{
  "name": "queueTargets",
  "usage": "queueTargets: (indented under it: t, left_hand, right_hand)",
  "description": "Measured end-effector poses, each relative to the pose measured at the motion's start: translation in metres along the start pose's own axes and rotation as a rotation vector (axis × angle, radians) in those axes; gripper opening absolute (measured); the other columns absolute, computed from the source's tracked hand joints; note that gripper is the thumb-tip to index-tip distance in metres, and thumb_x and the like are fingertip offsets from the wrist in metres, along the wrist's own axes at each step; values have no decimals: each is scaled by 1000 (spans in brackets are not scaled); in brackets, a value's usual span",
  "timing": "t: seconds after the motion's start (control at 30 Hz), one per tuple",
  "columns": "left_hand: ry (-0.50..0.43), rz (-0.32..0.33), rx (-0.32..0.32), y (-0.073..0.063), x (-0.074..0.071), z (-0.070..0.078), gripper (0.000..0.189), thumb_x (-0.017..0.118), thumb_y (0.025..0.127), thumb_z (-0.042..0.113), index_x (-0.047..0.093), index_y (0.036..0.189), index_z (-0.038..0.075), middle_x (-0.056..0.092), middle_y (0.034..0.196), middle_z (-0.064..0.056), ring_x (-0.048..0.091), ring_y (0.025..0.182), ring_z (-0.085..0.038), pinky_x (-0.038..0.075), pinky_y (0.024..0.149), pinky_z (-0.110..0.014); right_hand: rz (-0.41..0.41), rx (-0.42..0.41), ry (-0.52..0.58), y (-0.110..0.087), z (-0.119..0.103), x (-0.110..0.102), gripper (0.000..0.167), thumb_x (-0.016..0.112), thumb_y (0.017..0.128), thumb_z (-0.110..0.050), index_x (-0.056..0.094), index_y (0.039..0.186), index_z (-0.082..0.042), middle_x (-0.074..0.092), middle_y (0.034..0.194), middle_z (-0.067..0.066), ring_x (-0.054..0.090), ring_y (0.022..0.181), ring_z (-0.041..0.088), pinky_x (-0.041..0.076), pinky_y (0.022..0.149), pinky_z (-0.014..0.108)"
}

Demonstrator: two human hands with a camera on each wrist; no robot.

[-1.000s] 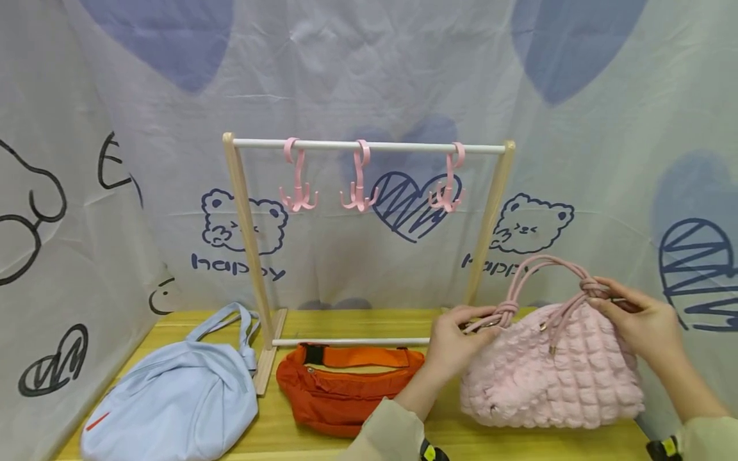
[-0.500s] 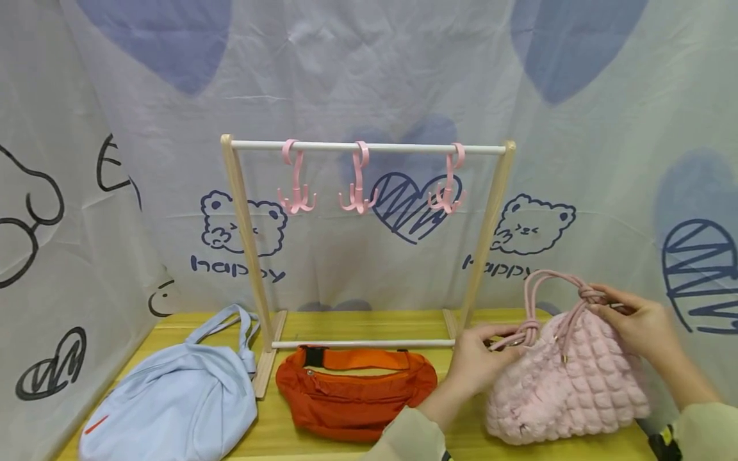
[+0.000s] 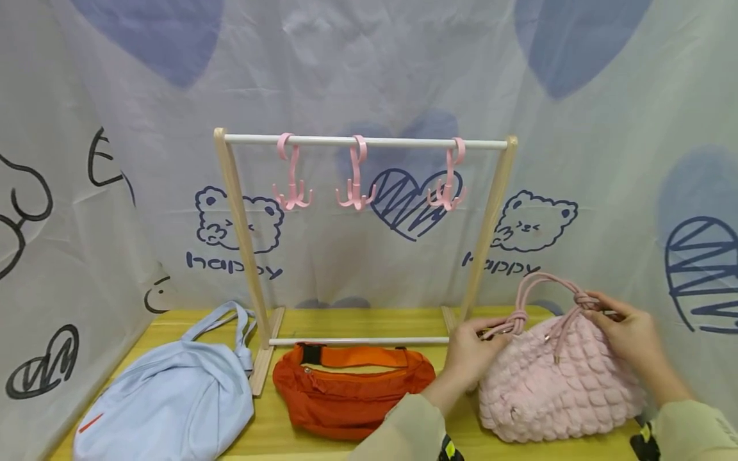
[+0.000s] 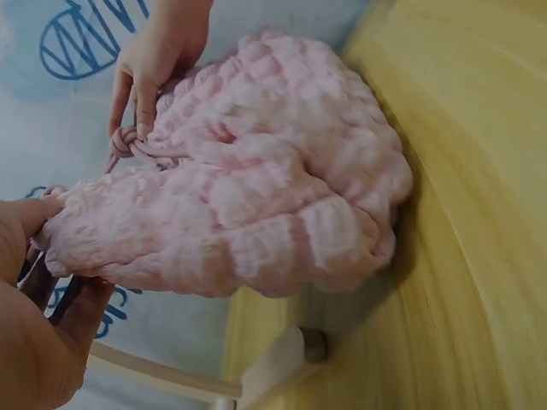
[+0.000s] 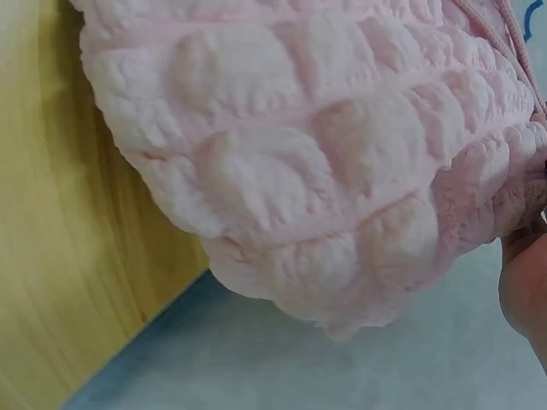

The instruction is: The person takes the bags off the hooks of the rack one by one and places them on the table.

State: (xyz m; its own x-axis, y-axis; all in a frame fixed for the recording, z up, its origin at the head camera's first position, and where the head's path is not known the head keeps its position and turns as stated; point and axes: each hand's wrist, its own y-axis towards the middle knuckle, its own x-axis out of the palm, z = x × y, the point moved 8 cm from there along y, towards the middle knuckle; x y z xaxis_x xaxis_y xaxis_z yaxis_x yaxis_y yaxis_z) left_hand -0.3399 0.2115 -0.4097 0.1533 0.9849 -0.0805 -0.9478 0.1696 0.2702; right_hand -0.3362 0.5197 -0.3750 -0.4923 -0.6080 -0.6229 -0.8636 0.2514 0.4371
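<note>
A pink puffy handbag (image 3: 565, 384) with knotted cord handles (image 3: 542, 278) is at the right of the wooden table in the head view. My left hand (image 3: 475, 352) pinches its left top corner, by the handle knot. At the opposite corner my right hand (image 3: 625, 330) pinches the bag by the other knot, thumb in front. Between the hands the handles arch upward. In the left wrist view the quilted side of the handbag (image 4: 256, 188) shows close to the table top. Most of the right hand (image 5: 526, 282) is cut off in the right wrist view.
A wooden rack with a white rail (image 3: 403, 142) stands behind, bearing three pink claw hooks (image 3: 356, 186). In front of it lies a red-orange waist bag (image 3: 352, 397). A light blue bag (image 3: 173, 397) lies at the left. Printed cloth (image 3: 369, 77) hangs around the table (image 3: 357, 320).
The handbag, held by both hands, has moved right and down toward the table, then slightly back left. The other bags and the rack stay in place.
</note>
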Motion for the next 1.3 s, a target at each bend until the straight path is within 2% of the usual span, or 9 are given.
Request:
queueTargets:
  t: [0.17, 0.5, 0.57, 0.77, 0.87, 0.97, 1.13, 1.2, 1.3]
  left_hand:
    - [0, 8, -11, 8, 0, -11, 22, 83, 91, 17, 83, 112, 20, 78, 105, 8, 67, 87, 3, 56, 72, -15]
    - [137, -47, -9, 11, 6, -34, 30, 79, 93, 15, 79, 123, 17, 77, 115, 5, 66, 108, -2, 52, 91, -18]
    - [135, -57, -30, 10, 7, -40, 31, 78, 94, 14, 78, 124, 18, 76, 117, 3, 66, 108, -3, 52, 90, -18]
    - [145, -85, -69, 9, 10, -56, 38, 72, 96, 8, 74, 133, 19, 73, 125, -1, 60, 96, -2, 50, 79, -18]
    - [156, -89, -77, 10, 9, -59, 41, 70, 97, 7, 72, 136, 19, 72, 127, -2, 60, 99, -3, 50, 82, -19]
    - [189, -93, -74, 11, 8, -60, 43, 69, 97, 6, 71, 137, 21, 73, 127, -4, 63, 110, -7, 52, 90, -23]
    - [237, -112, -73, 12, 8, -65, 46, 67, 97, 3, 69, 139, 21, 71, 130, -7, 62, 120, -14, 52, 99, -28]
    - [246, -114, -70, 12, 8, -67, 46, 66, 96, 2, 69, 139, 20, 72, 129, -8, 62, 120, -14, 52, 100, -28]
    - [249, -102, -66, 12, 6, -70, 47, 65, 94, -3, 71, 137, 16, 73, 125, -11, 63, 115, -14, 52, 97, -27]
  right_hand:
    - [26, 8, -13, -3, 11, 6, 44, 75, 98, -21, 67, 136, -1, 61, 85, -29, 54, 75, -17, 45, 63, 6]
    - [114, -33, -48, -9, 32, 17, 37, 78, 94, -12, 72, 129, 0, 60, 83, -32, 49, 72, -24, 42, 62, 4]
    - [116, -40, -61, -10, 36, 22, 37, 79, 93, -10, 72, 128, 0, 65, 82, -25, 49, 72, -25, 42, 61, 4]
    - [85, -58, -109, -11, 41, 40, 35, 80, 92, -9, 74, 126, -2, 76, 92, 16, 48, 71, -22, 41, 59, 7]
    - [64, -68, -139, -8, 42, 48, 35, 80, 92, -8, 74, 126, -2, 77, 94, 19, 55, 75, -11, 40, 60, 6]
    - [44, -64, -180, -4, 44, 54, 36, 80, 91, -9, 74, 126, -2, 77, 95, 19, 65, 78, 9, 42, 61, 12]
    - [-18, -7, -194, -2, 54, 63, 40, 77, 94, -10, 69, 131, 3, 75, 101, 24, 70, 93, 42, 54, 75, 45]
    - [-57, 26, -189, -3, 60, 67, 42, 75, 96, -12, 66, 134, 4, 73, 109, 29, 66, 102, 51, 52, 82, 59]
    - [-93, 47, -188, -5, 66, 71, 43, 72, 98, -13, 63, 137, 4, 70, 115, 33, 61, 111, 57, 48, 89, 67]
